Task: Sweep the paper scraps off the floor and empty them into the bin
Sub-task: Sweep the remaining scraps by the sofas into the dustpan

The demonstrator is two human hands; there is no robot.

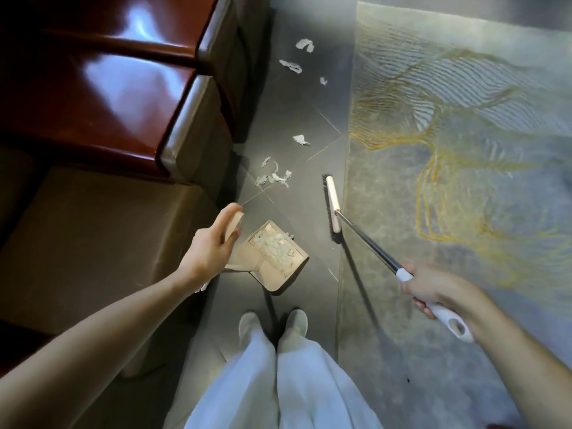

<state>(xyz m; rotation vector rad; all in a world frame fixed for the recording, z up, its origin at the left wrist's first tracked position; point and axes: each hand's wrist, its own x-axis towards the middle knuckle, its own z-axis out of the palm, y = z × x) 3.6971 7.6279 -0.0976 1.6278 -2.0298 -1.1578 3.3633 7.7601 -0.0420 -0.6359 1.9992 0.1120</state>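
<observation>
My left hand [213, 239] grips the top of the beige dustpan's handle; the dustpan [272, 258] hangs just ahead of my feet with a heap of white scraps in it. My right hand [433, 289] holds the broom's white grip. Its dark pole runs up-left to the beige broom head [331, 203], which stands on the grey floor beside the rug edge. Loose paper scraps [274, 178] lie on the floor left of the broom head. More scraps [301, 139] and others [291, 65] lie farther ahead. No bin is in view.
A sofa with glossy dark-red cushions [102, 97] and a brown base [93, 243] runs along the left. A patterned grey and gold rug [458, 156] covers the right. The grey floor strip [297, 119] runs between them. My feet [272, 323] stand below the dustpan.
</observation>
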